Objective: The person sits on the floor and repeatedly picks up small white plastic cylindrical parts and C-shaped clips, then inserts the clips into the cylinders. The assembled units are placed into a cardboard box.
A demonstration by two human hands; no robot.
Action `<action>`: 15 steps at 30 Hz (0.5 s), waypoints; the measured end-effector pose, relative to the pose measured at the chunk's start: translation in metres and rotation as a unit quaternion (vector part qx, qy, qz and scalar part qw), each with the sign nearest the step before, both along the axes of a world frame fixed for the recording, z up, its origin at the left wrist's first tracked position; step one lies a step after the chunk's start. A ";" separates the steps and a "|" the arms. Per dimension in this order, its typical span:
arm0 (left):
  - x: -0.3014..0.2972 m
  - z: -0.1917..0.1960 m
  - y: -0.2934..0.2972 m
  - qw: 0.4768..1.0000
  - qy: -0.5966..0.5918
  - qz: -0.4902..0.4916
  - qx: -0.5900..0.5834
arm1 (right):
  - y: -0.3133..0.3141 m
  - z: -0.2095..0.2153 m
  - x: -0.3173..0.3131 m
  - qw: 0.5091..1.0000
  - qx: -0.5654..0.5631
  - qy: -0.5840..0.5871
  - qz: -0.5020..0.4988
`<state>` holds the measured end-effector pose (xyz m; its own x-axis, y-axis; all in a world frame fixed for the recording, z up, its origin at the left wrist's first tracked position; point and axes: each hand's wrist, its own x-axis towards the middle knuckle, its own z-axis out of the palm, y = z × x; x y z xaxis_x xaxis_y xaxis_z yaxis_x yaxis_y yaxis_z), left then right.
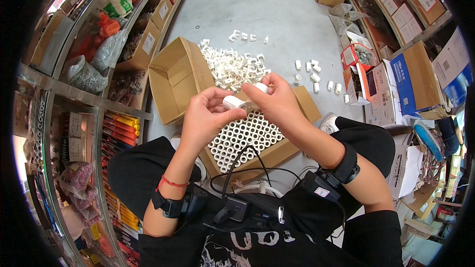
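My left hand (210,113) is closed around a short white plastic pipe coupling (233,103), its open end facing right. Close beside it, my right hand (272,98) grips another white coupling (261,87) between thumb and fingers. Both hands are raised over an open cardboard box (277,154). Rows of white couplings (247,138) stand on end in that box, their round openings facing up. Beyond my hands a heap of white plastic pipe clips (235,66) lies on the floor.
An open cardboard box (173,76) tilts beside the clip heap. Several loose couplings (315,76) lie at the right, a few clips (245,36) farther off. Metal shelving (99,113) with bags and boxes lines the left; cartons (383,94) crowd the right. Black cables (252,168) hang before me.
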<state>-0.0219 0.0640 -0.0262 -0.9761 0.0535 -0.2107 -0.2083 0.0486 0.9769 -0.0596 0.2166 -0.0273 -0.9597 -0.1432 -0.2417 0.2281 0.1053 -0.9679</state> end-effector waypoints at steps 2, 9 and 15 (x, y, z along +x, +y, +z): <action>0.001 0.002 0.000 1.000 0.001 0.001 -0.006 | 0.000 0.001 0.000 1.000 -0.003 -0.006 0.001; 0.001 0.001 0.002 0.999 0.034 0.007 -0.018 | 0.001 -0.002 -0.001 1.000 0.025 -0.006 0.003; 0.001 0.002 0.002 0.999 0.034 0.011 -0.015 | 0.000 -0.003 -0.001 1.000 0.022 -0.008 0.003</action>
<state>-0.0206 0.0661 -0.0237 -0.9890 0.0266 -0.1452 -0.1429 0.0752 0.9869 -0.0601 0.2167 -0.0299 -0.9548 -0.1380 -0.2633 0.2426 0.1501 -0.9585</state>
